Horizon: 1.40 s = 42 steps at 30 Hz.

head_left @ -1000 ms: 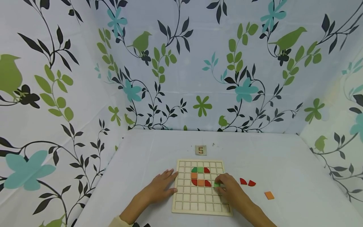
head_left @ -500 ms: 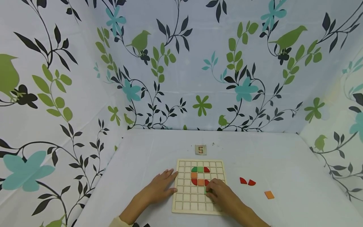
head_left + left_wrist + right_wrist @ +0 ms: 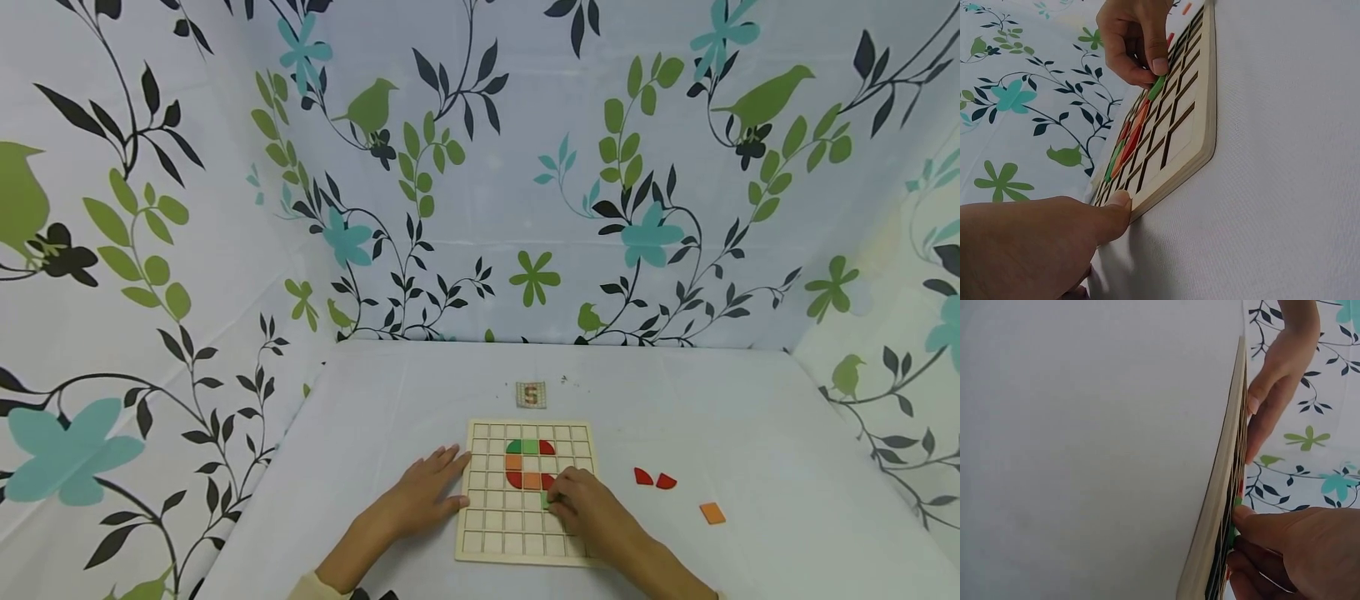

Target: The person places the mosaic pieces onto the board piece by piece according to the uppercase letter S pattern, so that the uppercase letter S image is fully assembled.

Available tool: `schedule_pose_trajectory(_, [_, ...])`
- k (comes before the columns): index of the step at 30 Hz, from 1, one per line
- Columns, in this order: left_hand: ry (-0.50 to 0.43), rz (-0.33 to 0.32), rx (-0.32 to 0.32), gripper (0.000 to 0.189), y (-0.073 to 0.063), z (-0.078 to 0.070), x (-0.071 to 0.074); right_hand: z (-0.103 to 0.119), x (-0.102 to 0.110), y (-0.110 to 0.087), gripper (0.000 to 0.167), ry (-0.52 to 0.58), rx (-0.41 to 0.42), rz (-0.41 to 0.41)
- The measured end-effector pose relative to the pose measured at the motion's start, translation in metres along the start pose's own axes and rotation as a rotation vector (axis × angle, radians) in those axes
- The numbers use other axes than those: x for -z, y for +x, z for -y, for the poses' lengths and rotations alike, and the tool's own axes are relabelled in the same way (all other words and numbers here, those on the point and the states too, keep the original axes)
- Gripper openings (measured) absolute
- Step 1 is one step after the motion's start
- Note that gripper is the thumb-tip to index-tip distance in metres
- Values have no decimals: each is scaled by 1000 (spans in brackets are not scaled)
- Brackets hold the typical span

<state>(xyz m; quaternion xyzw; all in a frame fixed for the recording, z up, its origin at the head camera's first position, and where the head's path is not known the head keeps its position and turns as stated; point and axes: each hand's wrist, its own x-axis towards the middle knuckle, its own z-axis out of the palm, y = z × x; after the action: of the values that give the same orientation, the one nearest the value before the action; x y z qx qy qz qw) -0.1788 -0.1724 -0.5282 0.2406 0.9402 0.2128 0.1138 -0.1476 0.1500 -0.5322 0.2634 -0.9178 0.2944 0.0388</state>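
A square wooden grid board (image 3: pixel 491 542) lies on the table, with green, orange and red tiles set in a C-like curve in its upper middle. My right hand (image 3: pixel 588 508) pinches a green square tile (image 3: pixel 1156 88) between thumb and fingertips, right at a cell just below the red quarter-round tile (image 3: pixel 547 481) at the curve's lower right. At the board's left edge rests my left hand (image 3: pixel 427 490), its fingers extended and spread. In the left wrist view that thumb (image 3: pixel 1116 209) touches the board's rim.
Two red quarter-round tiles (image 3: pixel 655 479) and an orange square tile (image 3: pixel 712 513) lie on the white table (image 3: pixel 780 433) right of the board. A small card (image 3: pixel 531 395) with an S-like figure lies behind it. Patterned cloth (image 3: pixel 465 167) surrounds the table.
My right hand has carried the green tile leftward and slightly down from the board's right side to the cell under the curve. My left hand has stayed in place.
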Motion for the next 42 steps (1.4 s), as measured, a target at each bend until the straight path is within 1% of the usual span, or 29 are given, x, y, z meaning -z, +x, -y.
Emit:
schedule_pose_trajectory(5, [-4,1,-3,72,0,-1,1,0,1,1,11,4,4,8])
schedule_pose_trajectory(13, [1,0,-9,71,0,-2,1,0,3,1,13,-58,32,3])
schedule_pose_trajectory(17, [6,-4,-15,71,-1,-2,1,3,5,1,12,-68,14,20])
schedule_pose_trajectory(22, [6,-1,-12,71,-3,-4,2,6,7,0,12,-48,4,49])
schedule_pose_trajectory(28, [14,-2,-1,71,-3,-4,4,5,4,0,14,-48,28,34])
schedule_pose_trajectory(35, [-1,-9,-14,71,-3,-4,4,4,2,-1,11,-78,33,0])
schedule_pose_trajectory(38, [-4,-8,-17,72,-3,-4,3,4,2,-1,11,-90,27,-5])
schedule_pose_trajectory(42, [-8,-8,-17,72,-4,-4,2,3,4,-3,12,-102,-10,10])
